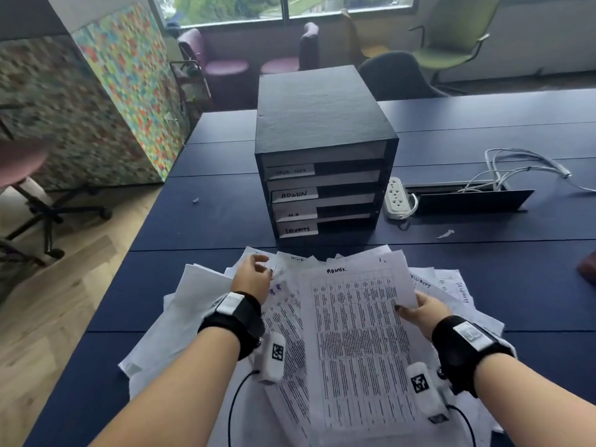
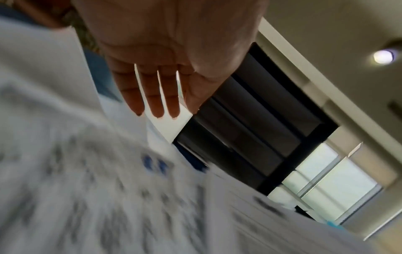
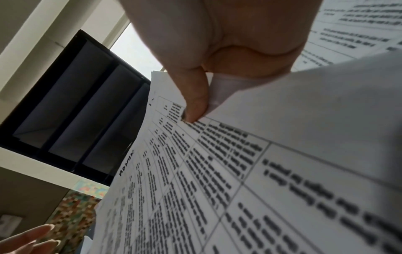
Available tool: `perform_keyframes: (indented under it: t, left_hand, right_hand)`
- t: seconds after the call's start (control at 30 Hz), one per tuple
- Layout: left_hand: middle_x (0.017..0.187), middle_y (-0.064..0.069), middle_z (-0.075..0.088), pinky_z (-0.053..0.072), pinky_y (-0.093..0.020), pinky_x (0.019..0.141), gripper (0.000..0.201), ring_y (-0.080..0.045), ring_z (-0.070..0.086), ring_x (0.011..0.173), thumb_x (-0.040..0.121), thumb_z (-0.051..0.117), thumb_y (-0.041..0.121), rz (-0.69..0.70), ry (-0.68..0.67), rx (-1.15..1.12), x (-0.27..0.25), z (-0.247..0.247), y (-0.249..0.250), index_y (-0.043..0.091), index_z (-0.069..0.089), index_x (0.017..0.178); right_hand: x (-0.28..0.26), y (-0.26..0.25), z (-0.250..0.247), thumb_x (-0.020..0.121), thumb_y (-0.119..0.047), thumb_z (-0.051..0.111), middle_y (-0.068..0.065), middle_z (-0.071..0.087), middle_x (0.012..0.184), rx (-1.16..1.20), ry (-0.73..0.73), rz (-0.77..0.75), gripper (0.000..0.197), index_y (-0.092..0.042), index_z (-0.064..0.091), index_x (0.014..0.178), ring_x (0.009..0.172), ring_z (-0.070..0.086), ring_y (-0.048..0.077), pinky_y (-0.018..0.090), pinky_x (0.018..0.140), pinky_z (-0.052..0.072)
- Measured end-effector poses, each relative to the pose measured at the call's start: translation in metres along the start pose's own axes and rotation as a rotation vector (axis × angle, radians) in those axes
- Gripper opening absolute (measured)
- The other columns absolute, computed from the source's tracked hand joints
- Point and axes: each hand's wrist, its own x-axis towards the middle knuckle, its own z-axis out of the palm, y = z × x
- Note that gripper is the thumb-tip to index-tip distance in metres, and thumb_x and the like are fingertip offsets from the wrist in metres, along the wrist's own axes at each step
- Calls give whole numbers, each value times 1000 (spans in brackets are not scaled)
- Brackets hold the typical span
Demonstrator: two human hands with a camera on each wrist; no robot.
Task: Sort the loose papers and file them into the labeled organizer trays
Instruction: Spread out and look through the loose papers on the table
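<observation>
A person's two forearms, each with a black wrist strap, reach over a dark blue desk. A loose heap of printed papers is spread across the desk's near edge. The right hand pinches the right edge of a sheet headed "ADMIN", a page of dense table text, thumb on top, holding it tilted above the heap. The left hand hovers over the far left part of the heap with fingers straight and relaxed, gripping nothing. Just beyond the papers stands a black organizer with four stacked trays, each with a white label; "ADMIN" and "SECURITY" can be read, the others are too blurred. To its right lie a white power strip and a tangle of pale cables.
</observation>
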Motion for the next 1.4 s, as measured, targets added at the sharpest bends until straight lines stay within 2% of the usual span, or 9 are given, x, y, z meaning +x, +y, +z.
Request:
perform_keyframes:
  t: [0.13,0.3,0.57,0.7,0.8,0.9,1.03,1.27,1.4]
  left_hand:
    - [115,-8,64,46,-36,95,28,-28,58,108,84,53,10,44,75,250,41,-28,-17,16,60,111]
    - [131,-9,55,39,-36,103,37,-27,51,121,89,55,18,-10,-2,296,64,-41,-32,13,54,126]
    - [133,-9,55,40,-31,97,38,-27,53,118,92,49,25,-136,-175,242,87,-25,-40,17,52,129]
    - [120,-7,61,39,-39,101,34,-29,53,115,85,57,43,-159,-67,229,96,-20,-37,22,60,112]
    - [108,-4,64,39,-41,99,28,-29,57,107,82,58,53,-133,-90,270,96,-20,-36,28,56,96]
    - [99,2,68,38,-38,97,8,-26,60,101,85,60,36,-87,-118,307,91,-22,-29,31,60,78]
    - [97,2,71,48,-30,85,21,-25,63,97,83,56,11,-31,-131,206,85,-29,-14,30,65,79]
    - [87,2,67,38,-18,75,26,-16,61,86,86,53,-4,135,-107,59,62,-48,19,12,70,99]
    - [85,1,68,42,-16,73,22,-13,61,81,87,55,-2,274,-26,-91,47,-67,52,11,71,95]
  right_hand:
    - [5,3,7,82,-6,67,8,66,91,-18,73,59,23,-10,64,105,90,61,24,41,95,46]
    - [12,-2,20,84,-12,66,10,67,92,-50,77,126,15,-13,62,99,91,62,26,43,94,47]
    - [11,-6,26,84,-14,65,0,65,84,-64,111,192,10,-16,61,93,88,61,24,44,95,46]
    - [4,-9,28,85,-14,64,-3,64,84,-52,120,171,13,-16,60,97,88,59,22,40,93,45]
    - [1,-10,28,85,-15,64,2,64,90,-45,120,160,17,-16,58,101,91,59,22,38,91,43]
    - [1,-9,28,84,-14,65,7,68,98,-31,123,159,21,-12,62,105,95,61,24,39,92,45]
    - [-3,-7,27,84,-10,64,9,69,99,-11,115,157,18,-13,63,102,95,63,25,43,94,45]
    - [-12,-2,27,86,-15,62,7,67,97,-15,164,117,17,-16,61,102,94,62,26,42,90,47]
    - [-16,2,27,86,-14,63,7,67,97,14,176,82,24,-13,60,109,94,61,25,39,88,45]
